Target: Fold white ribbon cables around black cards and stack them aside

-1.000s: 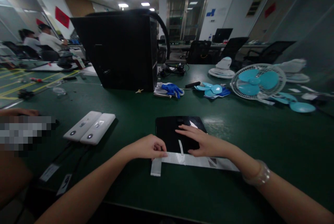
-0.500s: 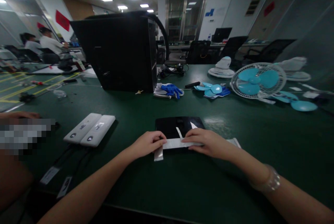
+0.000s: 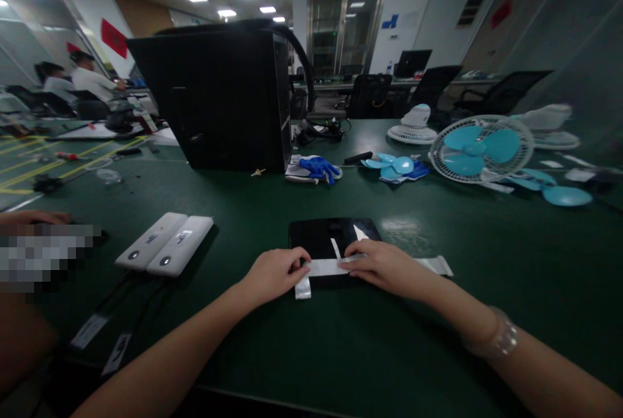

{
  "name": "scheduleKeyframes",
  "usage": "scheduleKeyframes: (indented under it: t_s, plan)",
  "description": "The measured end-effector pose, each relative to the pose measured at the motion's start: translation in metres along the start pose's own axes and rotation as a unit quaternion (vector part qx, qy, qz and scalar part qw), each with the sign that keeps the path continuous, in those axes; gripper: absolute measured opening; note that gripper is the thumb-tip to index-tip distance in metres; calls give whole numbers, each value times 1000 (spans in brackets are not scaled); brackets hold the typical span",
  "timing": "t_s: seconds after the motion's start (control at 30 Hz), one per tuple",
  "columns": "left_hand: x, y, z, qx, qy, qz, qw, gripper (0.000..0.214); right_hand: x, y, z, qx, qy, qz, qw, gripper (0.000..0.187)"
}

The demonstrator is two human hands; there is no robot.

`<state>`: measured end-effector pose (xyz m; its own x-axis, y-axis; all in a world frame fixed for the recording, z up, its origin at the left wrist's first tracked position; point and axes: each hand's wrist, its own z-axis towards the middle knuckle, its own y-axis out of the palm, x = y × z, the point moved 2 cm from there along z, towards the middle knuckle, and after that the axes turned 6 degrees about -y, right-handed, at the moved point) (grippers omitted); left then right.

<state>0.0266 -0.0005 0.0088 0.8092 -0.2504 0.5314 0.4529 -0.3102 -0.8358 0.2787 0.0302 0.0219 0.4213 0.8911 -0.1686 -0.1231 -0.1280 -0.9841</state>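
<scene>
A long white strip with faint printed lines lies across a black flat box-like object in front of me. Thumb and fingers of my left hand are closed on the strip near its left side, where a short tail folds down toward me. My right hand has its fingers and thumb pressed together on the strip, right of the middle. Beyond that hand the strip's other end sticks out over the table. A narrow white sliver and a white triangular piece show on the black surface.
Two white devices with cables lie at the left, near another person's hand. A large black computer case stands behind. Blue gloves, loose fan blades and a caged fan sit toward the back and right.
My left fingers have curled in a little more over the strip, and its folded tail has shifted slightly right. My right hand stays on the strip, nearly unmoved.
</scene>
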Motion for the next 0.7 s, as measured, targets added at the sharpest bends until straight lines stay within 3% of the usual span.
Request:
scheduleKeyframes:
  t_s: [0.7]
  plan:
    - [-4, 0, 2, 18, -23, 31, 999, 20, -8, -7, 1, 37, -2, -20, 999, 31]
